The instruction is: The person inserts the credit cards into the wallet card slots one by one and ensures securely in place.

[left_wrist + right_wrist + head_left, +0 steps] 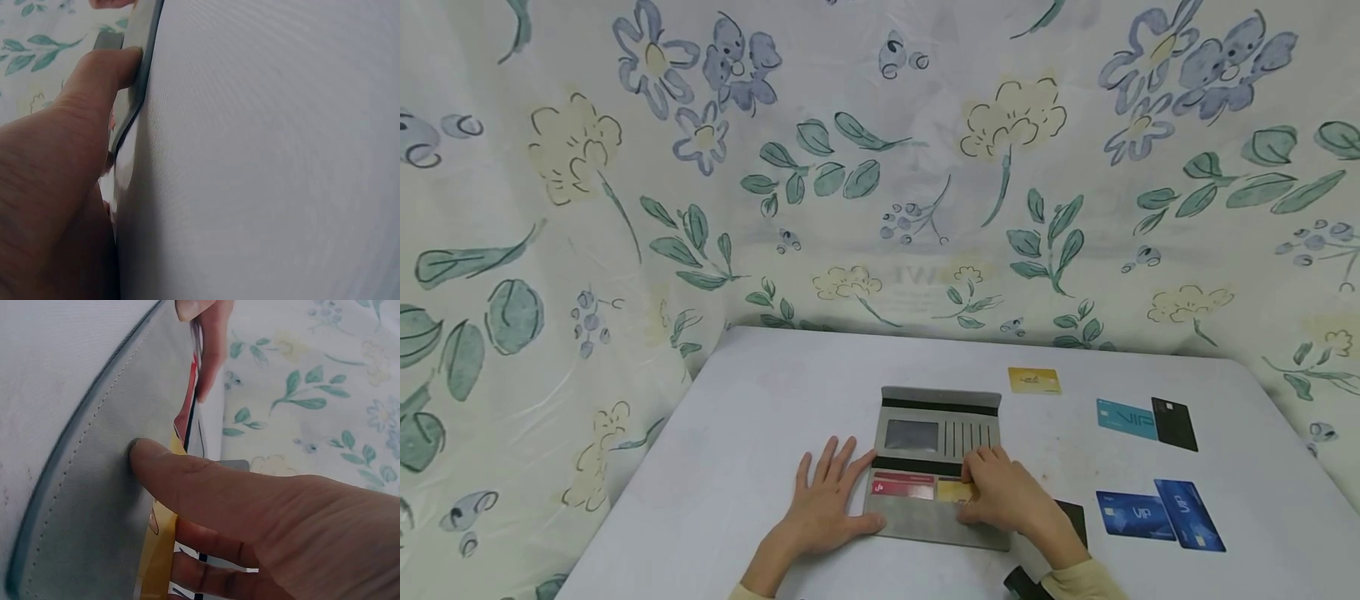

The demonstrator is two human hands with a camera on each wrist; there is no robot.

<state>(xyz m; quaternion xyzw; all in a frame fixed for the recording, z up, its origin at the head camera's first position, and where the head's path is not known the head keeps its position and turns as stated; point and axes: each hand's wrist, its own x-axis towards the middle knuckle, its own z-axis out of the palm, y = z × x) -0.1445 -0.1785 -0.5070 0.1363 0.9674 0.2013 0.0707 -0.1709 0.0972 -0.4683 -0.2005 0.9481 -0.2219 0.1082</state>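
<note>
A grey bifold wallet (917, 518) lies unfolded on the table. Red cards (898, 486) show in the left slot of its near half, and a yellow card (951, 490) in the slot beside them. My right hand (1011, 498) is at that yellow card: in the right wrist view the thumb (181, 472) presses the outside of the pocket, while the fingers curl behind the card's upper edge. My left hand (826, 510) spreads over the wallet's left side, its thumb (100, 72) resting on the near pocket's edge and its index fingertip at the fold.
Another yellow card (1034, 381) lies behind the wallet. To the right are a teal card (1126, 418) against a black card (1175, 423), and two overlapping blue cards (1135, 516). My right wrist partly covers another black card (1075, 523). Floral sheeting (880, 208) hangs behind the table.
</note>
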